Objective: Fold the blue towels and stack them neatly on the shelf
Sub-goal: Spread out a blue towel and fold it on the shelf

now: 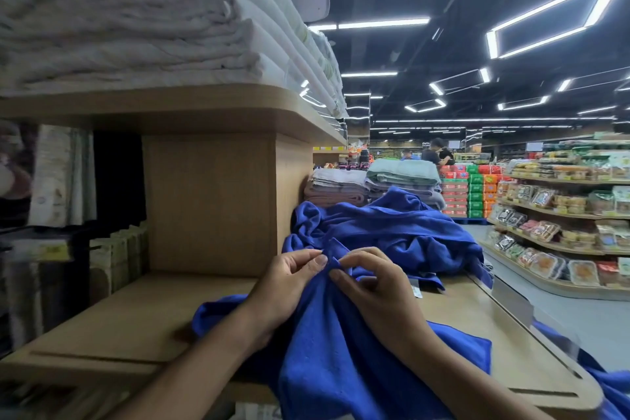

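Observation:
A blue towel (pixel 327 361) is bunched up on the wooden shelf (pixel 129 320) in front of me, with part of it hanging over the front edge. My left hand (pixel 289 280) and my right hand (pixel 371 286) pinch its raised edge close together, thumbs almost meeting. Behind them lies a rumpled heap of more blue towels (pixel 392 232) on the same shelf. Another piece of blue cloth (pixel 610 385) hangs below the shelf's right corner.
A wooden divider block (pixel 211 201) stands behind my hands under an upper shelf with stacked white linens (pixel 136 27). Folded grey and green towels (pixel 375 184) sit further back. An aisle and food shelves (pixel 559 215) run along the right; people stand far off.

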